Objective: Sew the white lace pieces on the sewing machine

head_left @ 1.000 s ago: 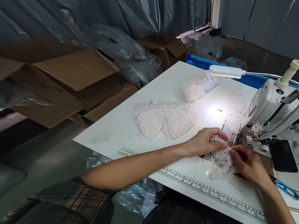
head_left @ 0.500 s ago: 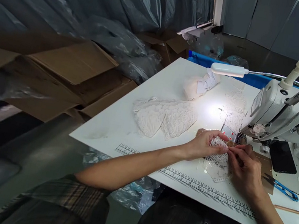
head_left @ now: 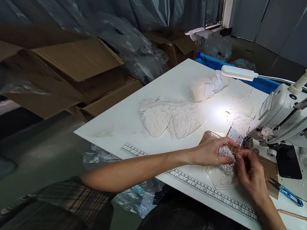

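A piece of white lace (head_left: 222, 178) lies in front of the presser foot of the white sewing machine (head_left: 283, 110). My left hand (head_left: 211, 151) grips its upper part between thumb and fingers, close to the foot. Opposite it, my right hand (head_left: 252, 173) pinches the lace's right edge with thumb and forefinger. The needle area is partly hidden behind my fingertips. Under the lace and both hands is a brown sheet (head_left: 272, 171). Blue thread snips (head_left: 290, 194) rest to the right of my right hand.
More lace pieces (head_left: 172, 116) lie left on the white table (head_left: 115, 128), with a pale bundle (head_left: 205, 87) behind. A lamp (head_left: 238, 73) hangs over the table. At right are a black phone (head_left: 290, 161) and a pencil (head_left: 298, 216). Cardboard boxes (head_left: 77, 58) stand beyond the left edge.
My fingers have moved slightly apart at the lace's upper edge, and my right hand sits a little lower. The whole view has shifted slightly.
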Demonstrator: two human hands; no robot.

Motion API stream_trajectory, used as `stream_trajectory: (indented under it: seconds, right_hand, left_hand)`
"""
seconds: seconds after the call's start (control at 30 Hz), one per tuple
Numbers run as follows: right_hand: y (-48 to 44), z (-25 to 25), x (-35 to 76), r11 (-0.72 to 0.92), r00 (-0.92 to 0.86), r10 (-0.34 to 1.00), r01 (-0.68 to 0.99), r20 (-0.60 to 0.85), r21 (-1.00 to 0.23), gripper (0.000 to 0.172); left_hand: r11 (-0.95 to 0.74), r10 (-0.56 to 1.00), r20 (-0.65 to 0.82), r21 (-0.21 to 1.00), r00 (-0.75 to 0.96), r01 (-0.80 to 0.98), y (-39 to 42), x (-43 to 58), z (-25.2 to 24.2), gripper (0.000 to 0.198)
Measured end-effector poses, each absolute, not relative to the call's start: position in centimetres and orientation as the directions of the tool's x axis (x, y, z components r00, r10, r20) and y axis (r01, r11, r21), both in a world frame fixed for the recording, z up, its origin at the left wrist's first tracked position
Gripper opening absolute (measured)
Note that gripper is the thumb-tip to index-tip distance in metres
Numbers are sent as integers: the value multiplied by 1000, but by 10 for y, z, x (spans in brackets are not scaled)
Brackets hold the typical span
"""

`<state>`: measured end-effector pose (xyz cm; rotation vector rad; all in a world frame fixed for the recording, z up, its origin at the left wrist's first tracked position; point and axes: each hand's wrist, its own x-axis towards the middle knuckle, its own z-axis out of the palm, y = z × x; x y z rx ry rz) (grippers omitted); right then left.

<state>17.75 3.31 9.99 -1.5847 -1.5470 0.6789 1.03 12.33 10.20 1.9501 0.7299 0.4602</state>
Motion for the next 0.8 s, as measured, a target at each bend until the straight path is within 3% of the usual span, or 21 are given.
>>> stream_trajectory:
  seconds: [0.07,0.17,0.33,0.5,0.63,0.8]
  right_hand:
    - [33,98,176,104,173,951,600,255,-793,12]
    - [33,96,176,96,186,942,652,281,-753,10]
    - [33,95,179,169,138,940,608,313,-775,16]
    - [33,94,175,216,99,962,301,256,-929,22]
    - [35,97,169,228,84,968,97,236,-969,26]
    - [21,100,176,246,41,961,332,274,-911,25]
  left_hand:
    - [-330,641,-35,889,766,317,123,10,101,41]
    - [-312,609,-47,904,792,294,124,10,100,42]
    - [-281,603,0,936,797,212,128,10,101,22]
    - [-271,631,23,943,776,192,127,11,105,21]
    - [-312,605,48,933,795,181,128,10,109,21]
    - [-324,604,7,916,797,238,133,4,113,19]
